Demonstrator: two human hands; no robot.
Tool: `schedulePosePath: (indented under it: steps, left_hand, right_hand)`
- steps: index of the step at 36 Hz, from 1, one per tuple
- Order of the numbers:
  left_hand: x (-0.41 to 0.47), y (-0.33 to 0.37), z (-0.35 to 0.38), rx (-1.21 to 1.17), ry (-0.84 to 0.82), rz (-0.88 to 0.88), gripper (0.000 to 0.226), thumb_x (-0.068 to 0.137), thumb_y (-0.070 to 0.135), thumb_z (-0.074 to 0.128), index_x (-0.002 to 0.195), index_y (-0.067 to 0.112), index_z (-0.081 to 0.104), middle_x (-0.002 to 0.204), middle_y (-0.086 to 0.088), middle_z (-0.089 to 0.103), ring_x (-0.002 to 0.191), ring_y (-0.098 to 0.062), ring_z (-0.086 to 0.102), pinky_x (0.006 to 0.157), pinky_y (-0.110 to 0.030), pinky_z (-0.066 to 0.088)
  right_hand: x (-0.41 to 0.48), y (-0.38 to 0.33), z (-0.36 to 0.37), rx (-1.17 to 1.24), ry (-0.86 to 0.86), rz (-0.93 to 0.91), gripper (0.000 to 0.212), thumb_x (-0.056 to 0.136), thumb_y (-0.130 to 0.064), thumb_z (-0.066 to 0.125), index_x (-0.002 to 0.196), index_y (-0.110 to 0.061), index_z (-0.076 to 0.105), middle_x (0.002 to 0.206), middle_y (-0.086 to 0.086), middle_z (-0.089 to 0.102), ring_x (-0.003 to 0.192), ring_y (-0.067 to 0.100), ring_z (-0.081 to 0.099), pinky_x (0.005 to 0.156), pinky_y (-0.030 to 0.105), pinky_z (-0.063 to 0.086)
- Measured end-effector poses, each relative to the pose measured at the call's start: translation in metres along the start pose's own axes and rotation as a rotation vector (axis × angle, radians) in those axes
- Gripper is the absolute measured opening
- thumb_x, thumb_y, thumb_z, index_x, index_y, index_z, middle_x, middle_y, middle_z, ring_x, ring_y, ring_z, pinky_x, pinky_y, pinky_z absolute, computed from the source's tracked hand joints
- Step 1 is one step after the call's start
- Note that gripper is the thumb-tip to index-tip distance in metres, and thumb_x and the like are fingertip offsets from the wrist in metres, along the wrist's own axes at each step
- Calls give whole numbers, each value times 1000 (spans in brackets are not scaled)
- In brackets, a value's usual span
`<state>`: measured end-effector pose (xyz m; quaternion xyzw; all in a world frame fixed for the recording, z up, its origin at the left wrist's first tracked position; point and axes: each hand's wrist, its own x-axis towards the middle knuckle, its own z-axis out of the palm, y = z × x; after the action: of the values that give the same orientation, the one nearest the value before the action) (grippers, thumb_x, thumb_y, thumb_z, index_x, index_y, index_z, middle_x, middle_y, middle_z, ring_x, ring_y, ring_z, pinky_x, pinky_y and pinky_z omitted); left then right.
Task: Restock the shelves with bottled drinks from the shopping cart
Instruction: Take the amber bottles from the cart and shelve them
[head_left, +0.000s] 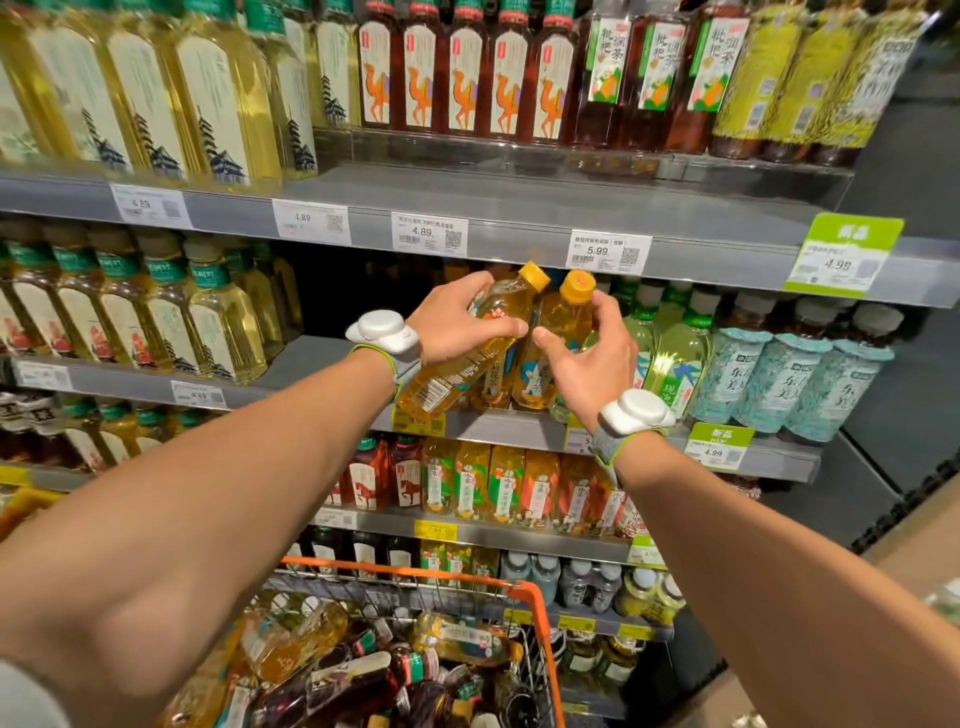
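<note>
My left hand (457, 322) grips a yellow-capped bottle of golden tea (457, 374), tilted with its cap up to the right, in front of the middle shelf (322, 358). My right hand (587, 358) holds a second yellow-capped golden bottle (563, 322), upright, its base at the shelf's front edge. The two bottles touch side by side. Behind them the shelf has a dark gap. Below, the orange shopping cart (540, 613) holds several mixed bottles lying on their sides.
Pale yellow bottles (223, 322) stand left of the gap, green tea bottles (670, 353) and teal-wrapped bottles (810, 379) to the right. The upper shelf (519, 208) and lower shelves (519, 535) carry rows of drinks. Price tags line the shelf edges.
</note>
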<state>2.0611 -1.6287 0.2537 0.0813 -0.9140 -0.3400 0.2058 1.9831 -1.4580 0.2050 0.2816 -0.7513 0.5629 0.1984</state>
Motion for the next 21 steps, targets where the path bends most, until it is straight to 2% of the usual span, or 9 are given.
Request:
schedulePosePath:
  steps: [3, 7, 10, 14, 18, 21]
  left_hand:
    - [1, -1, 0, 2, 15, 0, 40, 79, 53, 76, 99, 21, 61, 94, 6, 70, 84, -9, 67, 75, -28, 54]
    - [0, -1, 1, 4, 28, 3, 41, 79, 52, 77, 97, 19, 61, 92, 4, 70, 84, -12, 66, 75, -30, 52]
    - [-1, 0, 2, 1, 42, 3, 41, 79, 53, 77, 97, 19, 61, 92, 4, 70, 84, -12, 66, 74, -29, 51]
    - [-3, 1, 3, 17, 45, 5, 41, 80, 52, 76, 96, 17, 60, 91, 3, 69, 84, -14, 65, 73, -30, 50]
    - [-4, 1, 4, 37, 56, 9, 44, 79, 53, 75, 94, 15, 59, 90, 1, 69, 86, -19, 64, 75, -35, 51]
    - [-4, 0, 6, 35, 55, 4, 50, 76, 58, 73, 96, 15, 59, 91, 0, 69, 87, -19, 66, 78, -42, 53]
  right_hand:
    - [-1, 3, 4, -11, -9, -10, 61, 76, -39, 76, 128, -18, 55, 118, -1, 67, 108, 19, 62, 95, 40, 51]
    - [-3, 7, 9, -32, -31, -24, 60, 74, -37, 78, 126, -19, 55, 117, 0, 66, 106, 20, 61, 91, 39, 51]
    - [-5, 12, 12, -48, -47, -26, 58, 73, -35, 80, 124, -20, 55, 116, 0, 64, 104, 20, 60, 88, 34, 50]
    - [-5, 18, 16, -105, -59, -11, 63, 73, -30, 85, 127, -12, 58, 120, 8, 53, 106, 20, 55, 89, 29, 45]
    - [6, 16, 16, -253, -76, -33, 65, 75, -47, 82, 129, -17, 61, 114, 8, 47, 105, 25, 52, 81, 37, 50]
    - [11, 13, 16, -356, -106, 8, 68, 80, -49, 77, 137, -19, 56, 119, 9, 48, 105, 28, 57, 77, 37, 49]
